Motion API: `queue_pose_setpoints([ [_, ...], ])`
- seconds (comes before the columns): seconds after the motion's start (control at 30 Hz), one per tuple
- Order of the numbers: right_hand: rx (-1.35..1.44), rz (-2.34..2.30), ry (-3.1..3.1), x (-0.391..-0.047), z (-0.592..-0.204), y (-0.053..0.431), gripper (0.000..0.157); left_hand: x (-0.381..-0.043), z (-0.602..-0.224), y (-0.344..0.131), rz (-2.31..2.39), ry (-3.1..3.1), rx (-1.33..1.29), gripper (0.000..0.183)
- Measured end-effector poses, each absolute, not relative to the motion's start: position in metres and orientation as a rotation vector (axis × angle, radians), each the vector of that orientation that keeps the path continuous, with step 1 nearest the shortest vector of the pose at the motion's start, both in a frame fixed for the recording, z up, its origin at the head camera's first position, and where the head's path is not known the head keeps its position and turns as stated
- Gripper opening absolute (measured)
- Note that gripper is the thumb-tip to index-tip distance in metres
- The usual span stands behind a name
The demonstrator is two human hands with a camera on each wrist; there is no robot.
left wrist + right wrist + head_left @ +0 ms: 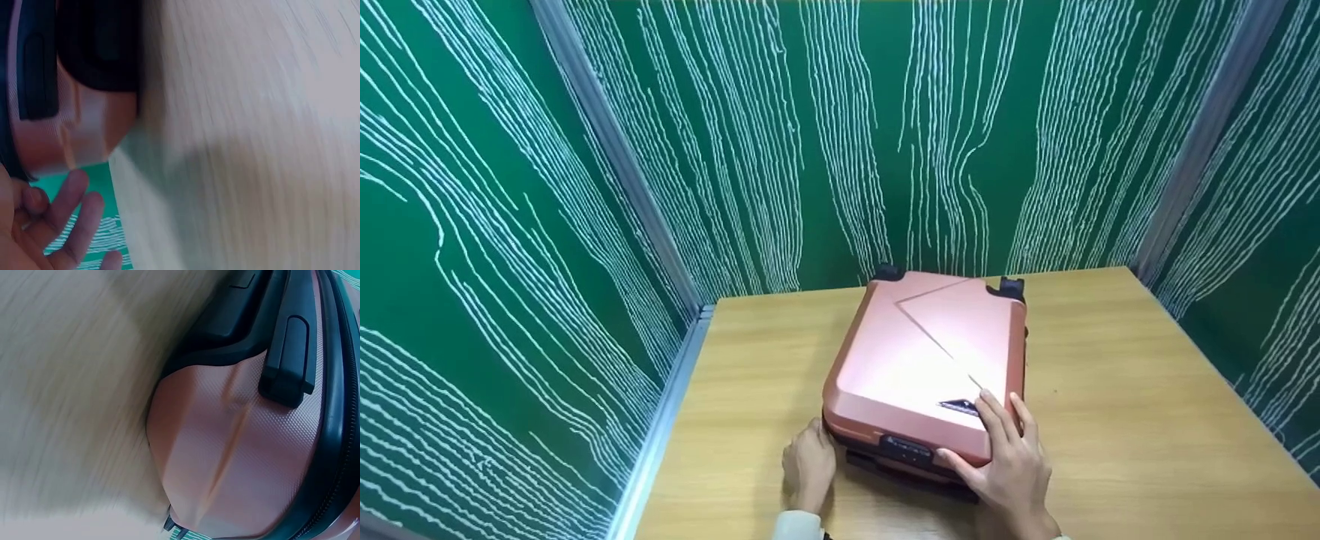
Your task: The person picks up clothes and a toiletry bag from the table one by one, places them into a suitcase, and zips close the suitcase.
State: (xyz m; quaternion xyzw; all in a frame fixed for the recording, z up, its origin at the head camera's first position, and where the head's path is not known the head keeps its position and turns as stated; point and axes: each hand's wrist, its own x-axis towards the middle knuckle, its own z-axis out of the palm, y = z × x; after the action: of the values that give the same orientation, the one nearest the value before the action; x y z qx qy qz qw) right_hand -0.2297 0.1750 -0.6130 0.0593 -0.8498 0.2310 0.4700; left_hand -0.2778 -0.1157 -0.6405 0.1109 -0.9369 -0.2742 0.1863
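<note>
A pink hard-shell suitcase [937,345] lies flat on the wooden table, its black lock panel [906,448] facing me. My right hand [1014,472] rests on its near right corner, fingers spread over the lid and thumb at the front edge. At the near left corner is my left hand [810,461], fingers bent against the dark seam. In the left wrist view, the left hand [56,225] has its index finger curled close to the shell while other fingers stand away; whatever may be between thumb and finger is hidden. The right wrist view shows a black zipper [343,455] and side handle [289,360].
The wooden table [1147,405] extends on both sides of the suitcase. Green panels with white wavy lines [840,135] stand behind and at both sides, joined by grey metal posts [619,150]. The suitcase's black wheels [1011,287] point to the back panel.
</note>
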Motion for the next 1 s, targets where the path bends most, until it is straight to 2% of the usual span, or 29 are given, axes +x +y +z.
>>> queue_pose_setpoints([
  [0.5,0.125,0.621,-2.049,-0.23,-0.613,0.168,0.096,-0.26,-0.632,-0.102,-0.692,-2.613,0.411,0.028],
  [1.0,0.124,0.624,-2.073,-0.228,-0.614,0.172,0.095,-0.248,-0.631,-0.097,-0.65,-2.574,0.348,0.03],
])
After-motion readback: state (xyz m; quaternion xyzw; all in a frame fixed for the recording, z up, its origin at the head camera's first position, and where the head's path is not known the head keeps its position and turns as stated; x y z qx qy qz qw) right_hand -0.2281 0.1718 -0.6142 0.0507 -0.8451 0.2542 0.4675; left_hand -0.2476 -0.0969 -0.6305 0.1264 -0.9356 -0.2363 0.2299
